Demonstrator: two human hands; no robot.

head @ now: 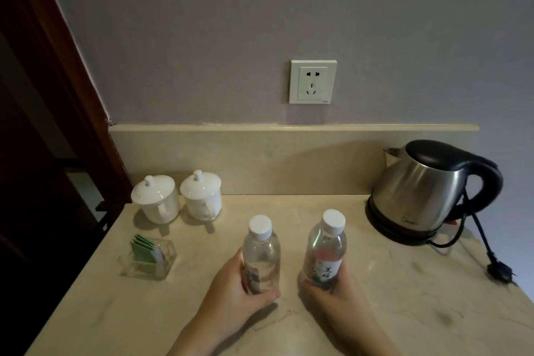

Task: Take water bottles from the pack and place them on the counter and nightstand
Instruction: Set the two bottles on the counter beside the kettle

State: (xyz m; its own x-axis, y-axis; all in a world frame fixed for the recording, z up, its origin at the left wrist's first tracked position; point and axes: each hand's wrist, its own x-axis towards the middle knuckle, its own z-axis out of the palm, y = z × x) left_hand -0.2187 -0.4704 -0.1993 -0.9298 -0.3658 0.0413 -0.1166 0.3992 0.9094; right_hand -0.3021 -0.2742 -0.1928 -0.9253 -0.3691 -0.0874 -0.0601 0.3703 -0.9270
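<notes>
- The left bottle (261,254) is clear plastic with a white screw cap; it is full of water and its label is turned toward the palm.
- The right bottle (325,251) looks the same, with a white label that has dark characters and a little green and red print.
- Both stand upright, near each other but apart, at the front middle of the beige marble counter (404,298).
- At the back left are two white lidded cups (176,196), and in front of them a clear holder (148,259) with green sachets.
- A steel kettle (427,191) sits at the right, its plug lying on the counter; a white socket (312,81) is on the grey wall.
- The left hand (231,295) wraps the lower part of the left bottle, with the thumb in front.
- The right hand (338,295) closes its fingers around the base of the right bottle.
</notes>
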